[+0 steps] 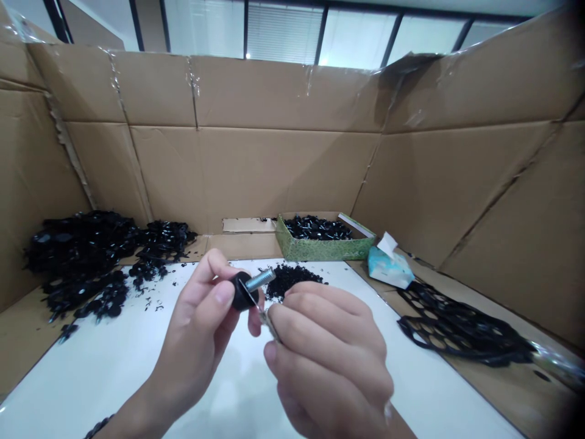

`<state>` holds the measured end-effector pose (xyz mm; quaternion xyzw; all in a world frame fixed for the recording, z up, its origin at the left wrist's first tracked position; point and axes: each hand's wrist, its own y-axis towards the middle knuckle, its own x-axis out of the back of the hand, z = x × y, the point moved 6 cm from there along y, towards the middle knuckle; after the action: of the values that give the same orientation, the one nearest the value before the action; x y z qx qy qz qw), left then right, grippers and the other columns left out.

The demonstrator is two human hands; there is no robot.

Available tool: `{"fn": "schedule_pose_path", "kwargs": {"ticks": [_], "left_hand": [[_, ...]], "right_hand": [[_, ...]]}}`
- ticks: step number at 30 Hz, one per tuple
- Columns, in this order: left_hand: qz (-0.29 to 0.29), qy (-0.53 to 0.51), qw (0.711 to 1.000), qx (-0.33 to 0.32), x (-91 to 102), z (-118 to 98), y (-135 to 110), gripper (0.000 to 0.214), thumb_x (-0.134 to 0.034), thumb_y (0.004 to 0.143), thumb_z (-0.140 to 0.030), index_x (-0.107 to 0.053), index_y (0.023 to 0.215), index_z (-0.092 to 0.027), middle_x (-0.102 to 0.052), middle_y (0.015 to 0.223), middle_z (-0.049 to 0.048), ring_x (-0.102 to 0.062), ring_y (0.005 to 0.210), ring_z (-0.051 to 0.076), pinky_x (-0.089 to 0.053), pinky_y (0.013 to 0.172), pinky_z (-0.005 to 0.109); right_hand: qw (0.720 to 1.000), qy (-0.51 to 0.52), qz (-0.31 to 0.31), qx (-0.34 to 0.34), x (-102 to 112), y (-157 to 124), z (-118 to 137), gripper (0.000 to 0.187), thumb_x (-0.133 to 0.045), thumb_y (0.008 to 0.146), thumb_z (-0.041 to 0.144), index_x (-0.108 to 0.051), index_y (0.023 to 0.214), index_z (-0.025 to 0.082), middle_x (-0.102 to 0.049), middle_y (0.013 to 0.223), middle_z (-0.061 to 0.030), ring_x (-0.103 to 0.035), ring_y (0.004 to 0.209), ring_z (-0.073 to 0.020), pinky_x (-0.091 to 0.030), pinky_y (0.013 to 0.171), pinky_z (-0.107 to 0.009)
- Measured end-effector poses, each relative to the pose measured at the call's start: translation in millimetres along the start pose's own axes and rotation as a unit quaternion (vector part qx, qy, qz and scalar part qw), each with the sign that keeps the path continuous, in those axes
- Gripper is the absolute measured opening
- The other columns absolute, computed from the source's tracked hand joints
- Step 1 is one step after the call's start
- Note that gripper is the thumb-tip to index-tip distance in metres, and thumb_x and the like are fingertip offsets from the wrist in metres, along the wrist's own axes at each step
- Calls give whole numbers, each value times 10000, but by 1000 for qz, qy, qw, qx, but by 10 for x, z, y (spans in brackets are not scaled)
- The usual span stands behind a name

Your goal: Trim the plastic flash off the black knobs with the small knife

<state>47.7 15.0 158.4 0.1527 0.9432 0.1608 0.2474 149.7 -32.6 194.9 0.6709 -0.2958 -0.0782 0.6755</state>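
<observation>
My left hand point(201, 323) pinches a small black knob point(241, 291) with a silver threaded bolt point(260, 280) sticking out to the upper right. My right hand point(329, 353) is closed around a thin metal blade point(256, 306), whose tip rests against the knob's edge. Both hands hover above the white table top point(91, 366), close together in the lower middle of the view.
A big heap of black plastic parts point(86, 256) lies at the left. A small pile of black trimmings point(287, 277) sits behind the hands. A green box point(324, 244) holds finished knobs, beside a tissue pack point(388, 265). Black plastic frames point(457, 329) lie right. Cardboard walls point(274, 164) surround.
</observation>
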Motion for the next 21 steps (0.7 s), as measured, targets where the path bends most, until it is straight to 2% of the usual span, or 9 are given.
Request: {"fn": "schedule_pose_path", "kwargs": {"ticks": [4,6,12,15,18,21], "left_hand": [[-78,93,989,-79,89,-54,-53,136,-532,849,-363,-496,820,-235,-538,670,-18,-466,573,83,-434,520,151],[-93,130,982,-97,106,-71,-70,134,-523,854,-369,-504,828,-239,-519,661,-15,-458,569,88,-432,509,153],[-66,170,978,-99,64,-77,-78,144,-522,848,-394,-493,831,-254,-518,740,2,-485,620,113,-461,523,183],[-37,177,978,-109,1,-66,-80,140,-494,868,-372,-473,809,-246,-478,738,-6,-446,602,100,-453,532,180],[-1,196,970,-142,-82,-65,-88,109,-454,894,-325,-456,821,-244,-445,722,-16,-422,594,96,-443,537,177],[15,240,949,-202,-132,-82,-116,26,-430,908,-257,-451,893,-253,-444,716,-20,-429,605,101,-446,562,189]], "right_hand": [[999,-10,-4,48,-34,-5,51,252,-419,720,8,-427,535,179,-527,523,8,-423,479,-101,-343,468,-270],[998,-18,-11,62,-47,-9,58,234,-412,697,6,-429,545,183,-516,517,8,-409,478,-104,-316,468,-273],[995,-22,-52,77,-33,-14,50,242,-416,679,-3,-386,541,193,-445,474,33,-382,462,-95,-272,468,-261],[995,-29,-51,76,-30,-15,39,245,-411,689,-2,-382,542,192,-448,481,26,-385,473,-100,-278,477,-264],[996,-44,-37,71,-20,-18,31,268,-397,753,28,-383,538,188,-440,486,21,-355,474,-99,-270,486,-266],[996,-62,-37,61,9,-27,33,296,-389,762,36,-369,505,183,-429,483,19,-316,477,-98,-258,491,-268]]}}
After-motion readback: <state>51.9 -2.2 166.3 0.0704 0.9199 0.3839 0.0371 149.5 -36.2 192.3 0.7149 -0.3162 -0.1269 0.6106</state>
